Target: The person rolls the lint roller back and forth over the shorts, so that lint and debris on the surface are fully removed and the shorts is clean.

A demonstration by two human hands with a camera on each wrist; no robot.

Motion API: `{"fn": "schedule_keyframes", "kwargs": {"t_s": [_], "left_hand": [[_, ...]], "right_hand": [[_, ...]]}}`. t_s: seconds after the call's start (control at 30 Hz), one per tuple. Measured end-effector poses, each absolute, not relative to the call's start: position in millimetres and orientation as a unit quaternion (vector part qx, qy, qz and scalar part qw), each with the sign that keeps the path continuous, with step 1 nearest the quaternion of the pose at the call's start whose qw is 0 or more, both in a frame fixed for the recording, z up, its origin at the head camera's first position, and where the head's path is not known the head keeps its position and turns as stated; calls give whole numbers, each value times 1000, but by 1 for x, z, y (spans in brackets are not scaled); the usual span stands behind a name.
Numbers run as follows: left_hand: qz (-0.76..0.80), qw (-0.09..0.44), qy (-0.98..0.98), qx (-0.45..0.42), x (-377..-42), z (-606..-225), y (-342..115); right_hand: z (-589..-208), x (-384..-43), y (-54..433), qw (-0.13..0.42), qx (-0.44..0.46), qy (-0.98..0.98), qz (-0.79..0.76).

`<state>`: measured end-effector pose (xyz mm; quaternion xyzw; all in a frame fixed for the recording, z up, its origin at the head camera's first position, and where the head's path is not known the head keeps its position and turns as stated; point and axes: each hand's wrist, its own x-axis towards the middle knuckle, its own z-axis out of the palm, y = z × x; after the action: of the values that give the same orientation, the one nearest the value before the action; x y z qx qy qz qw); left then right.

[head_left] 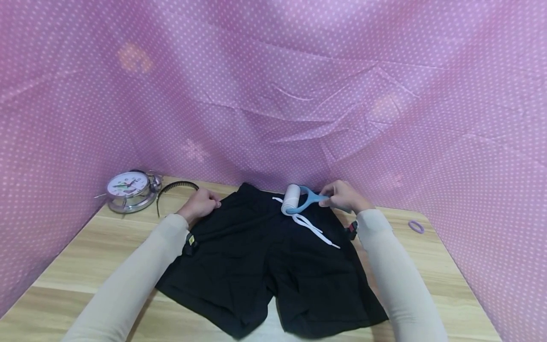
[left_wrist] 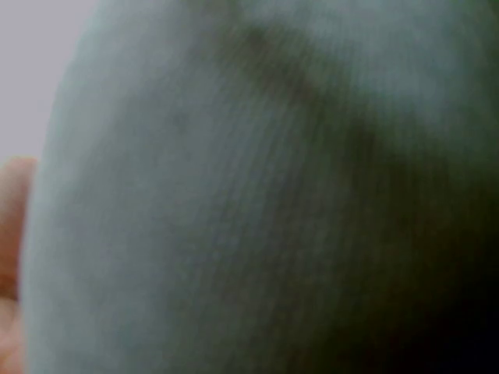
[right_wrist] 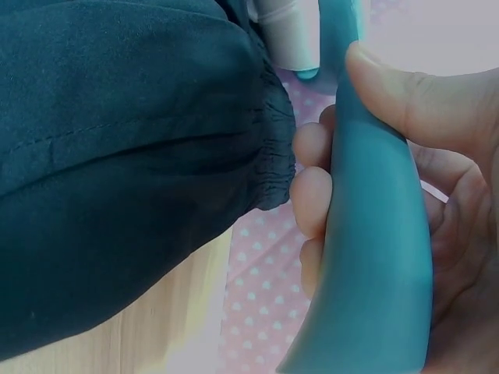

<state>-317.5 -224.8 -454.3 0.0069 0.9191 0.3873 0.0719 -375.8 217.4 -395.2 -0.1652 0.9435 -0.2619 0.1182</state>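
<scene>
Black shorts [head_left: 252, 242] lie spread on the wooden table, waistband at the far side and white drawstring [head_left: 314, 229] loose over the front. My right hand [head_left: 344, 195] grips the blue handle of a lint roller [head_left: 292, 198], whose white roll is over the waistband beside the drawstring. In the right wrist view, fingers and thumb wrap the lint roller's handle [right_wrist: 374, 234] next to the gathered waistband [right_wrist: 274, 140]. At the left side of the shorts, my left hand [head_left: 199, 204] pinches the fabric near the waist. A blurred sleeve [left_wrist: 234, 202] fills most of the left wrist view.
A twin-bell alarm clock [head_left: 130, 190] stands at the far left corner, with a black coiled headband [head_left: 175, 184] beside it. Toward the right edge lies a purple ring [head_left: 416, 226]. Pink dotted cloth [head_left: 273, 95] surrounds the table [head_left: 68, 266] at the back and sides.
</scene>
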Motion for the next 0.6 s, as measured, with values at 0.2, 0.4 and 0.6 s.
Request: {"fn": "schedule_keyframes", "kwargs": {"t_s": [0.2,0.4,0.6], "left_hand": [[388,70,919,8,-318,-455,-225],[388,77,918,7,-317,-454,-224],[389,89,917,2,-316,-452,-225]], "right_hand": [[-396,-377,223,120,-172,942,-262],[-396,-376,232,109,-178,945,-253],[-395,-371,243,108,-174,948,-243]]}}
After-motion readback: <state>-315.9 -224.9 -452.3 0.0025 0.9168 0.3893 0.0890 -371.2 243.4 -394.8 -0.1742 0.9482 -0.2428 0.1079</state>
